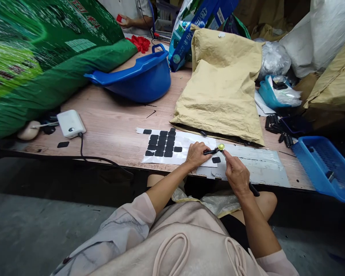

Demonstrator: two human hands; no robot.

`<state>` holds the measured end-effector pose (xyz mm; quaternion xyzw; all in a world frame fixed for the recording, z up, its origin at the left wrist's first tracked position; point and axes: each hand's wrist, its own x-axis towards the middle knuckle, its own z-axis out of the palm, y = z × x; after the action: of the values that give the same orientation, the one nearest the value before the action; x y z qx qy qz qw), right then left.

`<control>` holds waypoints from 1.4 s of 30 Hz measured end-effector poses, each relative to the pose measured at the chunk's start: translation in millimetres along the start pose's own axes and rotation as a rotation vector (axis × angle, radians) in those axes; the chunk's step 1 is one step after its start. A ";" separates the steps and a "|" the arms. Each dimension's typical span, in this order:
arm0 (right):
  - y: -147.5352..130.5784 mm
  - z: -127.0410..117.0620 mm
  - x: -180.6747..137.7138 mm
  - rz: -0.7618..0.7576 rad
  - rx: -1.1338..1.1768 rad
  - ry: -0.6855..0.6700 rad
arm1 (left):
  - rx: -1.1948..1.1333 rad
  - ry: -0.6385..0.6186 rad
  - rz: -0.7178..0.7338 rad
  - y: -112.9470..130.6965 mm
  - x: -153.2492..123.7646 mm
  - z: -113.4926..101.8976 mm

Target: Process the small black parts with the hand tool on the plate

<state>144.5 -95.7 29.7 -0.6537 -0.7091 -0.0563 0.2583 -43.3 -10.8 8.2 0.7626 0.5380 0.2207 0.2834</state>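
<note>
My left hand (196,155) is closed on a small black elongated part (211,151), just above the white sheet (186,151). My right hand (237,174) grips a slim tool with a black handle (254,190); the handle's end sticks out below the palm. The tool's tip reaches the far end of the black part, where a small bright yellow-green round piece (221,147) shows. What kind of tool it is, I cannot make out. Several flat black rounded pieces (161,143) lie in rows on the sheet left of my hands. A single black piece (216,160) lies between them.
Behind my hands lies a tan paper sack (221,84). A blue basin (140,78) stands at the back left, a blue tray (324,168) at the right edge. A white box (71,123) trails a cable over the front edge. Another person's hand (125,22) holds something red.
</note>
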 end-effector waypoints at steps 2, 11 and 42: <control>-3.6 -3.2 1.2 -0.009 0.017 0.029 | -0.001 -0.004 0.002 0.2 0.1 -0.4; -8.5 5.6 -3.1 -0.026 0.033 -0.020 | -0.017 0.002 -0.006 -1.0 1.4 2.3; 87.7 41.2 30.4 -0.013 -0.113 -0.009 | 0.202 -0.103 0.524 22.5 -44.5 10.4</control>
<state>215.9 -39.1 -15.0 -0.6630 -0.7101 -0.0947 0.2174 -35.4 -60.8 14.1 0.9102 0.3267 0.1927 0.1665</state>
